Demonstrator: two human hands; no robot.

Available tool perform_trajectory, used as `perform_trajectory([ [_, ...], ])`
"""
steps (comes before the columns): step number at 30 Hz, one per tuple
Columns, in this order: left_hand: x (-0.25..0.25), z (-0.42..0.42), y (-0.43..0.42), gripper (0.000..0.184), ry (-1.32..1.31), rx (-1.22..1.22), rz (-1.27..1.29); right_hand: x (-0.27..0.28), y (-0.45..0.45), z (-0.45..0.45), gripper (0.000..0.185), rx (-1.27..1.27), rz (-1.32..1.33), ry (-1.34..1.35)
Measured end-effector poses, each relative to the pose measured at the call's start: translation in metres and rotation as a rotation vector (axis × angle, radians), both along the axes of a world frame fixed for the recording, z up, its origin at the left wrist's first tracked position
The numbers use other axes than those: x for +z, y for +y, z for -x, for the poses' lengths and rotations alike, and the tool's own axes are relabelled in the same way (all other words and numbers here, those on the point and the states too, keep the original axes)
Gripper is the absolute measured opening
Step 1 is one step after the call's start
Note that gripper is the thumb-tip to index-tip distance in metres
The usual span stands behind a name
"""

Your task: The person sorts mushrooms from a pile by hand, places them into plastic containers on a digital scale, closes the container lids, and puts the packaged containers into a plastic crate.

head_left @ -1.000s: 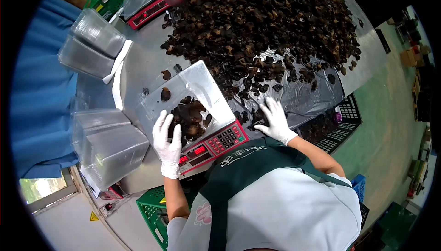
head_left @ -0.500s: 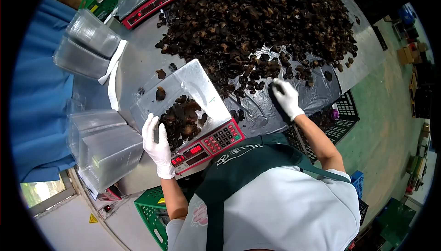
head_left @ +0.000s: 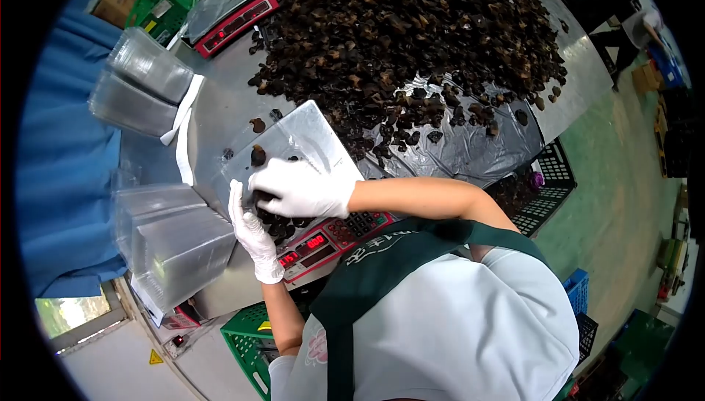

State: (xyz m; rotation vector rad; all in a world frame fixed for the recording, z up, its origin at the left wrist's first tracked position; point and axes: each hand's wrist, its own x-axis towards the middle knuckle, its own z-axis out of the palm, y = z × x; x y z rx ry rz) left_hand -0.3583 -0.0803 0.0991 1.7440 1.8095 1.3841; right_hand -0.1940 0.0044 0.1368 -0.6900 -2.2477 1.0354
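A scale [head_left: 334, 144] with a red front panel carries a clear plastic box of dark wood ear mushrooms [head_left: 275, 226]. At the box's left side stands my left hand [head_left: 255, 239], white-gloved, its fingers stretched upward and holding nothing visible. My right hand [head_left: 305, 188], also gloved, reaches across over the box. Its fingers and thumb curl around a dark wood ear mushroom and partly hide the contents beneath. A few loose wood ears, one of them brownish [head_left: 258, 125], lie beyond the box.
A large heap of wood ears [head_left: 411, 34] covers the far table on black plastic sheeting [head_left: 470, 151]. Stacked clear boxes [head_left: 176, 243] stand at left, with more stacks [head_left: 147, 74] behind. A second red scale [head_left: 235, 19] sits at the back, and a black crate [head_left: 547, 181] at right.
My right hand has moved left from the black sheeting to the box on the scale and now covers part of its mushrooms. My left hand stays beside the box.
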Motion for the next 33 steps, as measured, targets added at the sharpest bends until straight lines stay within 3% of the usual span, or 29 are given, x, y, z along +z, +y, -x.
perform_trajectory([
  [2, -0.013, 0.006, 0.0, 0.069, -0.132, -0.017, -0.014, -0.017, -0.012, 0.017, 0.044, 0.024, -0.264, -0.104],
  [3, -0.009, 0.006, -0.002, 0.069, -0.064, -0.014, 0.053, -0.018, -0.013, 0.018, 0.048, 0.059, -0.323, -0.09],
  [7, 0.003, -0.002, -0.002, 0.06, 0.062, -0.019, 0.072, -0.009, -0.003, -0.019, 0.043, -0.08, -0.317, 0.153],
  [9, 0.004, -0.004, -0.002, 0.057, 0.1, -0.009, 0.074, -0.011, 0.009, -0.057, 0.029, -0.333, -0.29, 0.163],
  [10, 0.004, -0.004, -0.002, 0.055, 0.118, -0.006, 0.079, -0.013, 0.015, -0.081, 0.025, -0.445, -0.16, 0.11],
  [12, 0.003, -0.003, -0.002, 0.053, 0.092, 0.003, 0.061, -0.039, 0.034, -0.13, 0.025, -0.66, -0.068, -0.27],
  [16, 0.005, 0.0, -0.001, 0.048, 0.023, 0.053, 0.016, -0.09, 0.043, -0.208, 0.044, -0.785, -0.095, -0.839],
  [19, 0.005, 0.004, 0.0, 0.043, -0.011, 0.103, -0.008, -0.135, 0.043, -0.228, 0.043, -0.779, -0.104, -0.761],
  [21, 0.011, 0.004, 0.001, 0.04, -0.011, 0.14, -0.019, -0.144, 0.044, -0.232, 0.038, -0.776, -0.144, -0.534],
  [25, 0.013, 0.016, -0.005, 0.037, 0.019, 0.169, -0.026, -0.125, 0.037, -0.25, 0.034, -0.976, 0.115, -0.161],
  [28, 0.006, 0.028, -0.007, 0.036, -0.005, 0.207, -0.004, -0.11, 0.033, -0.282, 0.038, -0.951, 0.575, 0.207],
  [32, -0.001, 0.038, -0.005, 0.035, -0.129, 0.231, -0.006, -0.091, 0.015, -0.323, 0.042, -1.074, 0.389, -0.003],
  [33, -0.001, 0.039, -0.004, 0.034, -0.145, 0.235, -0.005, -0.087, 0.011, -0.335, 0.042, -1.111, 0.454, 0.033],
])
